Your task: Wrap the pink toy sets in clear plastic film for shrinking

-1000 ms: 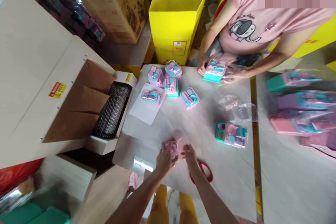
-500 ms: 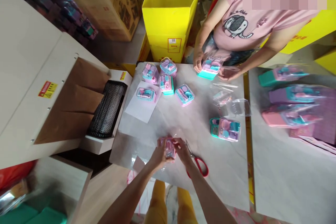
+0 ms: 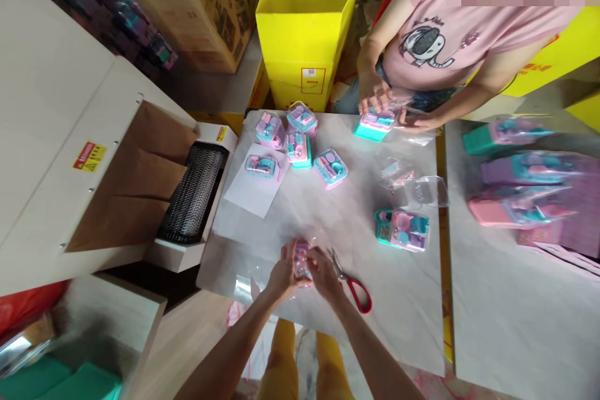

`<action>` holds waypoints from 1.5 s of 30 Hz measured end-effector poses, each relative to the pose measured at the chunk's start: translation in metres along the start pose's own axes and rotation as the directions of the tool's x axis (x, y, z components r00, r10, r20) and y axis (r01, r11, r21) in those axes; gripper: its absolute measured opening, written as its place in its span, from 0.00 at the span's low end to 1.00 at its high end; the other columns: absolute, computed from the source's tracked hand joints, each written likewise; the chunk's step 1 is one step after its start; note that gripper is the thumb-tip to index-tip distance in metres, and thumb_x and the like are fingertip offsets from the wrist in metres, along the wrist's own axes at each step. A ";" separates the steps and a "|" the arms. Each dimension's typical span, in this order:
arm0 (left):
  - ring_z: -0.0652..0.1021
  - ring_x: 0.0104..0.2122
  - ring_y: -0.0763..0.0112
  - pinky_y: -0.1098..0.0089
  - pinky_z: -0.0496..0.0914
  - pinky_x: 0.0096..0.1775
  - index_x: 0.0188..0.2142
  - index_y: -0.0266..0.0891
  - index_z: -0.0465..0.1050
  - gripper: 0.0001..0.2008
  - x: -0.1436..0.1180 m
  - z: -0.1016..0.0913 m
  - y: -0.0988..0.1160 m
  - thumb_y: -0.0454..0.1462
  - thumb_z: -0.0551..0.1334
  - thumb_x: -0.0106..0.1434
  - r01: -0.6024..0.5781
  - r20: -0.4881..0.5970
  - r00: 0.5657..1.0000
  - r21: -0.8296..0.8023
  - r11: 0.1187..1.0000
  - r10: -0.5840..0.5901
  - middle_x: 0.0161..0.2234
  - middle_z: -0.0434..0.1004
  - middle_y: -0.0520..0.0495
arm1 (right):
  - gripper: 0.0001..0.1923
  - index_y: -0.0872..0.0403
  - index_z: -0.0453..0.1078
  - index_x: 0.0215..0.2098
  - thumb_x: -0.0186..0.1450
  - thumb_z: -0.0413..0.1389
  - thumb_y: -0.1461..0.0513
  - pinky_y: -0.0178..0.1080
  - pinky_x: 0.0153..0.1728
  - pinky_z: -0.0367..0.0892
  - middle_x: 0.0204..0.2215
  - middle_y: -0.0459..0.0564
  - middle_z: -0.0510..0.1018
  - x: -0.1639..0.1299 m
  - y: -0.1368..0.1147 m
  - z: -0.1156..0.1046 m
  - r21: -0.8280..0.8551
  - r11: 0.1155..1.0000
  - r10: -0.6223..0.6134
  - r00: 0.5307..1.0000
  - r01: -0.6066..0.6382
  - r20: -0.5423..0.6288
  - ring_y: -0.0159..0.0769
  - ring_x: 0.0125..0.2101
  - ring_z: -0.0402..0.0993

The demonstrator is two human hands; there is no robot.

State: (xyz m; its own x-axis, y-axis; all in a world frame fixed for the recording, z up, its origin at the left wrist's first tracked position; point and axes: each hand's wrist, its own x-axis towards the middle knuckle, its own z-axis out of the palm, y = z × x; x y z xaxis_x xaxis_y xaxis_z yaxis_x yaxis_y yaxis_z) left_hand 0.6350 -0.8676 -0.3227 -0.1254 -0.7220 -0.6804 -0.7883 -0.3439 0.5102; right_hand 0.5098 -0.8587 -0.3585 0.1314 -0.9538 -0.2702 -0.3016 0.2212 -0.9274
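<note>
Near the table's front edge, a small pink toy box (image 3: 302, 260) with a clear cover lies between my hands. My left hand (image 3: 283, 273) is closed around its left side, thumb along the near end. My right hand (image 3: 323, 270) has its fingers bent and pressed onto the box's upper right part; whether they also pinch some film is too small to tell. Red-handled scissors (image 3: 359, 295) lie right beside my right hand. A clear piece of plastic film (image 3: 242, 286) and a small card (image 3: 255, 287) are left of my left wrist.
Several finished-looking toy boxes (image 3: 299, 147) stand at the back left, one on a white sheet (image 3: 253, 197). A co-worker's hand (image 3: 375, 97) rests on a green-based box (image 3: 371, 130). Clear covers (image 3: 431, 190) and another box (image 3: 409, 230) lie right. A machine with a mesh conveyor (image 3: 194, 190) adjoins the left edge.
My right fingers have moved slightly in over the box's top, while my left hand keeps its hold. The co-worker's hand has shifted from the box's side to its top.
</note>
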 end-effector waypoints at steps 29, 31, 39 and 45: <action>0.73 0.49 0.56 0.60 0.70 0.46 0.40 0.39 0.73 0.29 -0.074 0.037 -0.113 0.59 0.58 0.51 0.148 0.016 0.959 -0.880 0.451 -0.284 0.51 0.71 0.38 | 0.24 0.52 0.65 0.54 0.60 0.44 0.66 0.45 0.47 0.67 0.50 0.55 0.72 -0.018 0.011 0.025 -0.289 0.954 0.046 0.994 -0.074 -0.101 0.40 0.49 0.69; 0.77 0.43 0.59 0.64 0.71 0.42 0.36 0.37 0.72 0.25 -0.063 0.045 -0.113 0.56 0.57 0.54 0.218 0.020 0.950 -0.755 0.618 -0.311 0.42 0.77 0.39 | 0.24 0.53 0.61 0.58 0.64 0.42 0.65 0.49 0.49 0.65 0.56 0.58 0.66 -0.031 0.001 0.040 -0.502 0.864 -0.010 0.994 -0.046 -0.109 0.43 0.54 0.64; 0.77 0.39 0.65 0.69 0.68 0.42 0.54 0.44 0.62 0.27 -0.017 0.047 -0.092 0.32 0.61 0.53 0.296 0.015 0.952 -0.289 0.910 -0.305 0.36 0.78 0.51 | 0.29 0.49 0.54 0.62 0.63 0.49 0.65 0.54 0.46 0.62 0.63 0.59 0.53 -0.065 0.003 0.054 -0.895 0.443 -0.111 0.994 0.045 -0.006 0.57 0.57 0.55; 0.76 0.45 0.54 0.61 0.69 0.44 0.41 0.35 0.74 0.13 -0.009 0.037 -0.090 0.31 0.61 0.55 0.329 0.111 0.938 0.007 0.944 -0.327 0.41 0.76 0.37 | 0.27 0.50 0.58 0.61 0.63 0.48 0.65 0.48 0.40 0.67 0.62 0.60 0.55 -0.040 0.004 0.028 -0.931 0.362 -0.183 0.983 0.045 -0.024 0.51 0.48 0.65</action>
State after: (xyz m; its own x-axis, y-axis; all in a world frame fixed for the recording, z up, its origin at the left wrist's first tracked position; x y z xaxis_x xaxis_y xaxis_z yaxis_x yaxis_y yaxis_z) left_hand 0.6850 -0.8075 -0.3821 0.0733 -0.4980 -0.8641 -0.7898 -0.5580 0.2546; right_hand 0.5296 -0.8135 -0.3590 0.1616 -0.9828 -0.0892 -0.9826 -0.1519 -0.1072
